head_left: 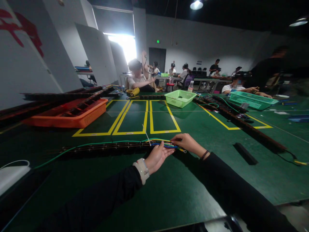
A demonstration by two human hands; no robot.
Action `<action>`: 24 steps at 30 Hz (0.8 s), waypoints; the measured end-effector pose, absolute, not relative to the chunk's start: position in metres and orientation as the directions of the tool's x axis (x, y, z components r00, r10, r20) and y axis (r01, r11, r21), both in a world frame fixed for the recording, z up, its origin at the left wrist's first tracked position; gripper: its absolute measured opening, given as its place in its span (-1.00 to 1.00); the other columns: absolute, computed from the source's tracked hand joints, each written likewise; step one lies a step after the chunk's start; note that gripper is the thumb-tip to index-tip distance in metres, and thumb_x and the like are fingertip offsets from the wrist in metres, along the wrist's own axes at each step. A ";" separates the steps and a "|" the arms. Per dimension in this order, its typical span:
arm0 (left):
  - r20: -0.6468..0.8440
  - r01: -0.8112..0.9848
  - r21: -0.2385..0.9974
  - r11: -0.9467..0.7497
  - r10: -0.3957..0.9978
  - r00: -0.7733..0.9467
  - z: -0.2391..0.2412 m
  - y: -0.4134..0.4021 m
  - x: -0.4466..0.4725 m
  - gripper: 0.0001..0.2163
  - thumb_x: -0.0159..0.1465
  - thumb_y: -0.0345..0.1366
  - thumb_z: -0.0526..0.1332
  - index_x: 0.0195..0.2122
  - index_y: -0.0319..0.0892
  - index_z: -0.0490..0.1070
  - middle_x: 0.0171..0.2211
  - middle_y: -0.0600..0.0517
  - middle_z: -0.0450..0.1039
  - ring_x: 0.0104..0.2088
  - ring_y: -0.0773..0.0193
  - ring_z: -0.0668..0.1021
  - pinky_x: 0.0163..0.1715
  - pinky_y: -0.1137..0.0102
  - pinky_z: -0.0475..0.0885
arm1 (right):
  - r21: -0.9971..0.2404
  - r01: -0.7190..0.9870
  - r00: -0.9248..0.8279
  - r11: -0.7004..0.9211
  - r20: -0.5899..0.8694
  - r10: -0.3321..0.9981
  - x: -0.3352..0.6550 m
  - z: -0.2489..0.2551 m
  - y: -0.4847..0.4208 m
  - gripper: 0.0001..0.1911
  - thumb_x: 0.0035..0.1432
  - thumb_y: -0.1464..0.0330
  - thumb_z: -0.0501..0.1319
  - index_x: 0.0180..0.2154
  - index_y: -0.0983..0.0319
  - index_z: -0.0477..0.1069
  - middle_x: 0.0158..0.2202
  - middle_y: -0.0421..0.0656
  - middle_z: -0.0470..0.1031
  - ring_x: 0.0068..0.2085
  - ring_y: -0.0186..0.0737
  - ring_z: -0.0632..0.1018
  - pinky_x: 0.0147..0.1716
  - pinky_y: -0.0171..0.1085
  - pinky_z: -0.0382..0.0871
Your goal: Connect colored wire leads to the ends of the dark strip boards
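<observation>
A long black cable track [108,147] lies across the green table [169,193] in front of me, with green, yellow and blue wires [96,143] running along it. My left hand [158,156] is closed around the wire bundle at the track's right end, and a white zip tie [146,134] sticks up beside its fingers. My right hand [185,142] pinches the same wires from the right, fingertips close to the left hand. Loose wire ends [182,149] poke out below the right hand.
An orange basket [70,114] with black track pieces sits at the left, a light green basket [180,97] at the far middle, a teal basket [252,100] at the right. More black track [241,120] and a short black piece [245,153] lie to the right. People sit at the far side.
</observation>
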State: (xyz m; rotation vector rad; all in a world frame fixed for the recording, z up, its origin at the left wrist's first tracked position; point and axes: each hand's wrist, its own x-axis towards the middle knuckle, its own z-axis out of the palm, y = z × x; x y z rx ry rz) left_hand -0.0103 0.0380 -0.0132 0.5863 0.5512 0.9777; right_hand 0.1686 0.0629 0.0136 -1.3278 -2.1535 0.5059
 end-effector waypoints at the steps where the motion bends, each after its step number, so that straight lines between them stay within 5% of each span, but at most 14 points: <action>1: -0.161 -0.594 0.677 0.434 0.875 0.456 -0.013 0.038 -0.011 -0.74 0.29 -0.22 0.05 -0.34 -0.34 0.39 -0.34 -0.20 0.51 -0.28 0.18 0.56 -0.01 0.14 0.34 | -0.562 0.698 -0.372 0.444 0.245 0.895 0.169 0.012 0.064 -0.86 0.10 0.37 0.20 -0.32 0.22 0.54 -0.35 -0.17 0.58 -0.32 -0.26 0.55 -0.32 -0.35 0.36; 8: -0.165 -0.581 0.675 0.454 0.861 0.481 -0.011 0.038 -0.011 -0.70 0.31 -0.21 0.02 -0.31 -0.36 0.39 -0.27 -0.24 0.51 -0.24 0.16 0.57 -0.02 0.15 0.37 | -0.383 0.716 -0.506 0.584 0.292 0.812 0.168 0.005 0.070 -0.85 0.08 0.42 0.21 -0.31 0.24 0.55 -0.35 -0.10 0.55 -0.29 -0.24 0.51 -0.28 -0.31 0.31; 12: -0.174 -0.594 0.660 0.460 0.863 0.475 -0.010 0.038 -0.011 -0.74 0.30 -0.22 0.03 -0.27 -0.34 0.37 -0.27 -0.21 0.51 -0.21 0.16 0.56 0.00 0.13 0.34 | -0.531 0.692 -0.365 0.490 0.329 0.871 0.173 0.016 0.065 -0.73 0.18 0.23 0.14 -0.32 0.27 0.52 -0.37 -0.11 0.52 -0.34 -0.27 0.48 -0.34 -0.33 0.30; 17: -0.198 -0.626 0.627 0.463 0.872 0.448 -0.007 0.037 -0.010 -0.82 0.31 -0.29 0.03 -0.25 -0.29 0.34 -0.17 -0.20 0.48 -0.10 0.17 0.52 0.06 0.13 0.29 | -0.702 0.631 -0.397 0.331 0.074 0.915 0.182 0.029 0.058 -0.57 0.10 0.05 0.15 -0.37 0.32 0.47 -0.51 -0.20 0.43 -0.49 -0.36 0.39 -0.53 -0.40 0.20; 20: -0.206 -0.624 0.622 0.473 0.868 0.452 -0.007 0.037 -0.010 -0.81 0.30 -0.27 0.04 -0.26 -0.29 0.34 -0.17 -0.21 0.48 -0.08 0.16 0.51 0.07 0.16 0.29 | -0.676 0.668 -0.476 0.312 -0.065 0.877 0.182 0.030 0.055 -0.61 0.05 0.08 0.21 -0.34 0.30 0.48 -0.55 -0.24 0.42 -0.54 -0.39 0.37 -0.58 -0.42 0.16; 24: -0.218 -0.600 0.635 0.486 0.858 0.465 -0.008 0.038 -0.010 -0.77 0.30 -0.23 0.03 -0.23 -0.31 0.33 -0.16 -0.24 0.47 -0.10 0.15 0.52 0.06 0.16 0.30 | -0.600 0.724 -0.465 0.340 -0.060 0.883 0.179 0.026 0.055 -0.67 0.09 0.15 0.18 -0.34 0.29 0.50 -0.59 -0.24 0.41 -0.59 -0.40 0.36 -0.60 -0.42 0.13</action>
